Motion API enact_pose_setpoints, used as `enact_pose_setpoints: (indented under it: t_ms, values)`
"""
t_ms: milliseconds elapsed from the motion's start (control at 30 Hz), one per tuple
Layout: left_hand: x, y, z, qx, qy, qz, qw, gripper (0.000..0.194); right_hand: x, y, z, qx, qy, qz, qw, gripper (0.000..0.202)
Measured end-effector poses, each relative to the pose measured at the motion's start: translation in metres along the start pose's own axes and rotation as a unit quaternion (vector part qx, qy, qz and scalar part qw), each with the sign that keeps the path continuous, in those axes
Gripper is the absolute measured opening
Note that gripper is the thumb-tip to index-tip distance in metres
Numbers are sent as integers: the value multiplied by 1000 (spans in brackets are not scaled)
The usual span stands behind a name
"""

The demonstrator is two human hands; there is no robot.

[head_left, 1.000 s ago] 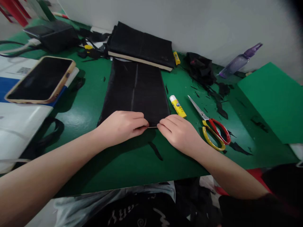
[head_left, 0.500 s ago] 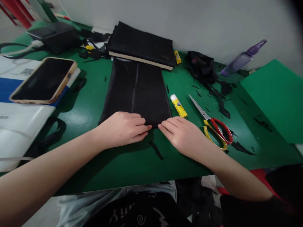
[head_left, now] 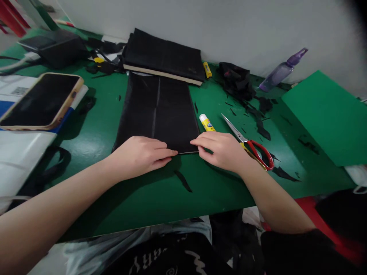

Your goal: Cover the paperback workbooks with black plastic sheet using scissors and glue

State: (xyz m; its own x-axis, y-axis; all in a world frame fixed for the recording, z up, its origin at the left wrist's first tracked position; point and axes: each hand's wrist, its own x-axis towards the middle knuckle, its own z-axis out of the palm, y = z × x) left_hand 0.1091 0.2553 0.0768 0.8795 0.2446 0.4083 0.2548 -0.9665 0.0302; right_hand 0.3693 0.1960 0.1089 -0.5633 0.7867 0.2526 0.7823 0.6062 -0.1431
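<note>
Your left hand (head_left: 143,156) and right hand (head_left: 219,150), fingers bent, at the near edge of a black panel (head_left: 174,110); grip unclear.
Panel lies flat; its near edge, showing a pale line (head_left: 187,152), seems unfinished.

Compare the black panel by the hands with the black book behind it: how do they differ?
The black panel looks thin; the black book is visibly thicker, with a pale side. The panel has the left hand at its near edge; the book has no hand on it. Both are black.
</note>
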Motion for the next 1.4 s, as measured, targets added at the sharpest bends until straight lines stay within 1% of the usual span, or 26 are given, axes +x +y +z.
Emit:
enact_pose_setpoints:
  t_ms: [133,267,367,533,733,833,933,1067,1133,1233,1400]
  values:
    - [-2,-1,-7,26,-16,-21,999,29,1,2,0,-5,10,-7,1000,26]
    - [-2,-5,-11,44,-26,-50,997,29,2,4,2,-3,26,-10,1000,26]
    - [-2,-8,-12,55,-26,-56,997,31,3,5,3,10,21,-24,999,26]
    - [-1,-8,-15,87,-24,-39,995,28,4,5,5,42,-10,-48,998,30]
    - [3,-2,-24,118,10,19,993,23,4,4,7,50,-16,-42,998,29]
    - [4,0,-28,130,31,45,990,21,5,4,7,45,3,-21,999,26]
    - [4,1,-29,133,47,61,988,21,5,5,6,34,44,17,998,22]
    - [3,0,-27,107,57,42,992,20,4,11,5,28,126,91,987,20]
    - [3,-1,-26,87,58,23,994,19,3,15,5,26,155,124,980,19]
    - [2,-2,-24,66,46,1,997,18,2,20,6,23,173,163,971,19]
    - [0,-2,-22,50,20,-8,999,22,3,23,5,16,169,187,967,18]
